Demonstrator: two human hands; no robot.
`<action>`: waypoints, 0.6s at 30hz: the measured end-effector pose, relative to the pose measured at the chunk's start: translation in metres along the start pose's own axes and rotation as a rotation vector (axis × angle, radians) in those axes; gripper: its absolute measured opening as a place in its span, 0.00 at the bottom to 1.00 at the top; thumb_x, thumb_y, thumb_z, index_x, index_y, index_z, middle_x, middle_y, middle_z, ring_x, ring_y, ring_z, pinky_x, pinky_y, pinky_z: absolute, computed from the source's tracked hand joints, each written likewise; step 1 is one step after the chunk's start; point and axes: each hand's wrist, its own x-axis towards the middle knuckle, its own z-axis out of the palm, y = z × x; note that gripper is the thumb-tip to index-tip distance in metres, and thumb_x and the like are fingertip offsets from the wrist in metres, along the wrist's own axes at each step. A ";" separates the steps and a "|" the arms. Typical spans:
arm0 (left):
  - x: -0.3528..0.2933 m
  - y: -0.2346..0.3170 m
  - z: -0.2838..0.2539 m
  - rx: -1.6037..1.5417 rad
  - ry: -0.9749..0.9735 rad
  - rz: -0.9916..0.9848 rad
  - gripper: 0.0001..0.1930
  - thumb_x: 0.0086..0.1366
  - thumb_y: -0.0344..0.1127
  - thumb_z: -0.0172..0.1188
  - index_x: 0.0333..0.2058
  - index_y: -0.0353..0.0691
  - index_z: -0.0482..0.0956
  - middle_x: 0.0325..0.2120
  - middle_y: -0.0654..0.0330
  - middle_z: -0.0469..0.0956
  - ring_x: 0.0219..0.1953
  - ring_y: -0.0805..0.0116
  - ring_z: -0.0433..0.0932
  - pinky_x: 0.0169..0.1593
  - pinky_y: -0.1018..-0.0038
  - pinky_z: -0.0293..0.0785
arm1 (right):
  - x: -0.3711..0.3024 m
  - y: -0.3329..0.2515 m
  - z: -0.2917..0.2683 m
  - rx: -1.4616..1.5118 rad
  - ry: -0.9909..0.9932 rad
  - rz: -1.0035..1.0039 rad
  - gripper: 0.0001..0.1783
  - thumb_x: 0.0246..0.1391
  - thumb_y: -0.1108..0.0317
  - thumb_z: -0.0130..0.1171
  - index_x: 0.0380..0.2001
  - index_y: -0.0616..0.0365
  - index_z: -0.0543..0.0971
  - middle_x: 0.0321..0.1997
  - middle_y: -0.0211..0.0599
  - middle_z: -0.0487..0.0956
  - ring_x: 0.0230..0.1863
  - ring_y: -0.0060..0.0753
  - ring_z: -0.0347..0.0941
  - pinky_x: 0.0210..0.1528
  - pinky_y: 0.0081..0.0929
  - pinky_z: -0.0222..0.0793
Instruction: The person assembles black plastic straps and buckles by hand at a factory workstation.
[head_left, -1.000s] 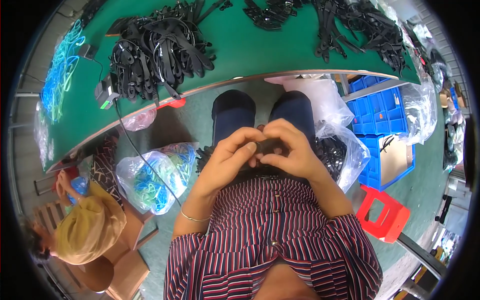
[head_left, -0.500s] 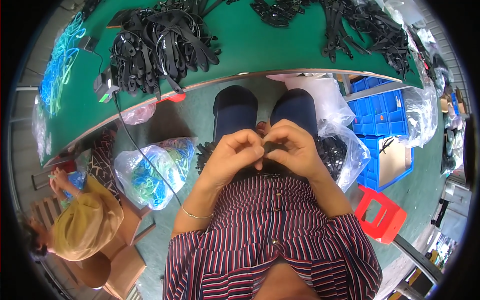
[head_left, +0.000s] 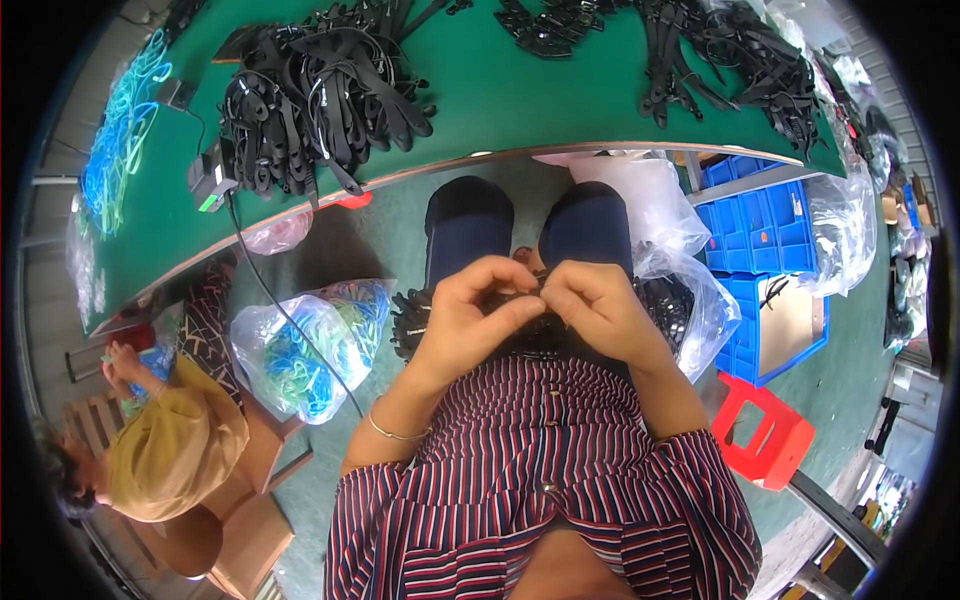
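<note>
My left hand (head_left: 478,318) and my right hand (head_left: 602,312) meet above my lap, their fingertips almost touching. Thumb and forefinger of each are pinched together. Whatever they pinch is small and cannot be told from the dark things behind it. On my lap lies a heap of small black parts (head_left: 410,318), showing on both sides of my hands and partly hidden by them. At the right of my lap, more black parts (head_left: 668,305) lie by a clear plastic bag (head_left: 712,315).
Ahead is a green table (head_left: 560,105) with heaps of black straps (head_left: 330,100) and a cable (head_left: 262,280) hanging off it. Blue crates (head_left: 755,225) and a red stool (head_left: 765,435) are right. Left are a bag of blue-green cords (head_left: 300,360) and a seated person (head_left: 175,440).
My right hand has turned, its fingers curling more tightly, and the dark piece seen at its fingertips no longer shows. My left hand has shifted slightly, thumb now reaching toward the right fingertips.
</note>
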 end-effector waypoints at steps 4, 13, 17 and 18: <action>0.006 0.006 -0.006 0.396 -0.141 0.003 0.08 0.54 0.31 0.61 0.29 0.32 0.74 0.24 0.65 0.74 0.28 0.79 0.71 0.32 0.82 0.68 | -0.002 0.003 0.003 -0.012 -0.002 0.020 0.08 0.49 0.72 0.55 0.21 0.65 0.73 0.15 0.29 0.69 0.17 0.18 0.63 0.19 0.19 0.57; -0.006 0.004 -0.007 -0.437 -0.318 -0.221 0.09 0.60 0.34 0.54 0.24 0.34 0.72 0.19 0.60 0.74 0.19 0.78 0.70 0.24 0.85 0.66 | -0.012 0.006 0.024 0.897 -0.120 0.038 0.12 0.50 0.72 0.48 0.15 0.60 0.68 0.14 0.27 0.66 0.14 0.13 0.56 0.17 0.12 0.49; -0.006 0.004 -0.007 -0.555 -0.295 -0.218 0.11 0.62 0.35 0.51 0.26 0.34 0.72 0.20 0.60 0.74 0.19 0.79 0.69 0.24 0.85 0.65 | -0.010 0.015 0.026 1.105 -0.115 0.087 0.09 0.49 0.73 0.51 0.16 0.60 0.68 0.17 0.30 0.67 0.14 0.16 0.56 0.19 0.13 0.51; -0.004 0.010 -0.005 -0.447 -0.244 -0.239 0.11 0.63 0.36 0.49 0.27 0.33 0.73 0.20 0.61 0.73 0.20 0.79 0.68 0.24 0.85 0.64 | -0.008 0.011 0.026 1.103 -0.118 0.090 0.09 0.49 0.73 0.51 0.16 0.60 0.68 0.17 0.30 0.67 0.14 0.16 0.56 0.19 0.13 0.51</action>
